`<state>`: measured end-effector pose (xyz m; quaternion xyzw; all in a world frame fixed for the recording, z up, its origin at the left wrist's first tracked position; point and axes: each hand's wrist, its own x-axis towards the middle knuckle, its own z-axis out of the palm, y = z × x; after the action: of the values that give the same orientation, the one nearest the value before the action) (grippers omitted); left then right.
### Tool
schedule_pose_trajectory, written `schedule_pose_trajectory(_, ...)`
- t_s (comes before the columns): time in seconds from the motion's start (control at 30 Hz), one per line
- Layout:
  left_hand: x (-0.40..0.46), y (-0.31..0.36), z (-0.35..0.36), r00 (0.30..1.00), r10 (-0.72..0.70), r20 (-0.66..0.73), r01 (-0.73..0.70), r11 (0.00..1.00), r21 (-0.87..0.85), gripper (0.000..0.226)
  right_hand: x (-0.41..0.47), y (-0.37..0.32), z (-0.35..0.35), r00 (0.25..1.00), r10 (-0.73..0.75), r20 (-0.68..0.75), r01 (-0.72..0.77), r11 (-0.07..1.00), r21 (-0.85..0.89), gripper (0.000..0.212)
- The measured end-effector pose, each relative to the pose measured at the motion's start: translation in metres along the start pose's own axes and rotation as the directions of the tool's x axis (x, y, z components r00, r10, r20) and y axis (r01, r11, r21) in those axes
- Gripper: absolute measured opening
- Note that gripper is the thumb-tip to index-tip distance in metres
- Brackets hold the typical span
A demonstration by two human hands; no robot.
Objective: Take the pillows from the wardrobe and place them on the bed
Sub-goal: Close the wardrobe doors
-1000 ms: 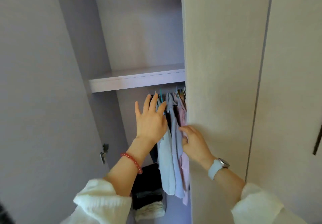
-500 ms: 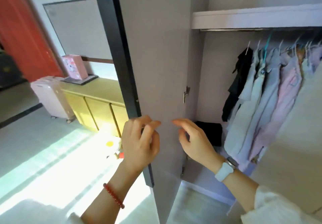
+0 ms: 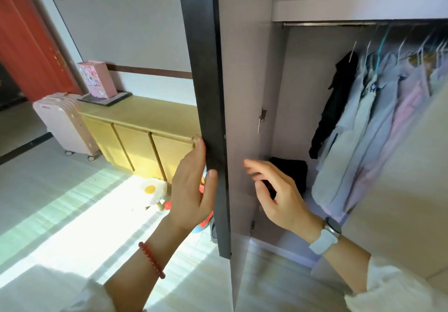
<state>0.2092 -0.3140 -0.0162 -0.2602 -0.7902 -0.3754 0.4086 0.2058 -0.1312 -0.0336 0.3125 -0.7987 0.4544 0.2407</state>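
Floor (image 3: 48, 190): pale, sunlit stripes across it. Standing on it: pink suitcase (image 3: 64, 123) on wheels, just beside the left end of the yellow cabinet (image 3: 143, 141). Small stool with a fried-egg cushion (image 3: 154, 191) in front of the cabinet, near the door edge. Cabinet top carries a dark tray (image 3: 106, 99) with a pink gift bag (image 3: 95, 78) upright on it. Wardrobe shelf (image 3: 358, 6) above the rail, top not visible. Wardrobe bottom (image 3: 312, 202): dark folded stack (image 3: 289, 168) sits on it.
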Motion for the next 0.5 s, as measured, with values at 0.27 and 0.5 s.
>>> schedule_pose_trajectory(0.27, 0.025, 0.055, 0.089, 0.925, 0.365, 0.104, -0.350, 0.927, -0.135, 0.052, -0.039, 0.001, -0.077, 0.964, 0.140, -0.227, -0.129, 0.990, 0.065, 0.045)
schedule_pose_trajectory(0.5, 0.063, 0.114, 0.195, 0.906, 0.312, 0.287, -0.284, 0.949, -0.133, 0.052, -0.057, 0.031, -0.155, 0.855, 0.336, -0.395, -0.434, 0.881, -0.188, 0.066)
